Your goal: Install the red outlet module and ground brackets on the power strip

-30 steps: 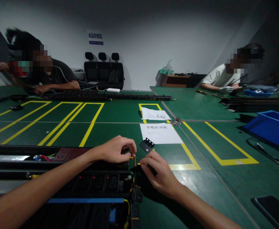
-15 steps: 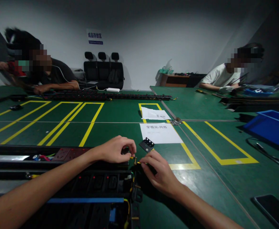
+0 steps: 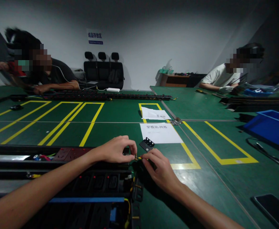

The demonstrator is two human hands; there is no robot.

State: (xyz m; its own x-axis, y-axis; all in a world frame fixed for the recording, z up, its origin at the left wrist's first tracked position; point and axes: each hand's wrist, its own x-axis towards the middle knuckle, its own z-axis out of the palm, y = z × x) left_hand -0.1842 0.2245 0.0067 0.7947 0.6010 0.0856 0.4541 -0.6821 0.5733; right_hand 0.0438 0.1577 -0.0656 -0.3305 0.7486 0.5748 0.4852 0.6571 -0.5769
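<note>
My left hand (image 3: 120, 149) is closed in a pinch, thumb and forefinger meeting at a small brass-coloured piece (image 3: 136, 156) at the end of the power strip. What exactly sits between those fingertips is too small to tell. Opposite it, my right hand (image 3: 160, 168) pinches a short yellow wire (image 3: 139, 158), and the two sets of fingertips nearly touch. Just beyond the right fingers lies a black metal bracket (image 3: 147, 144) with holes. Below my left forearm are black power strips (image 3: 95, 181) with sockets and red lights, open at their right ends.
White paper sheets (image 3: 159, 133) lie inside yellow tape outlines on the green table (image 3: 122, 127). A phone (image 3: 273, 208) is at the lower right, a blue bin (image 3: 270, 128) at the right. Two people work across the table, near more long strips (image 3: 139, 96).
My fingertips have come closer together around the brass-coloured piece, which stood upright and more exposed before. The right hand has lifted slightly; the bracket and strips are nearly unchanged.
</note>
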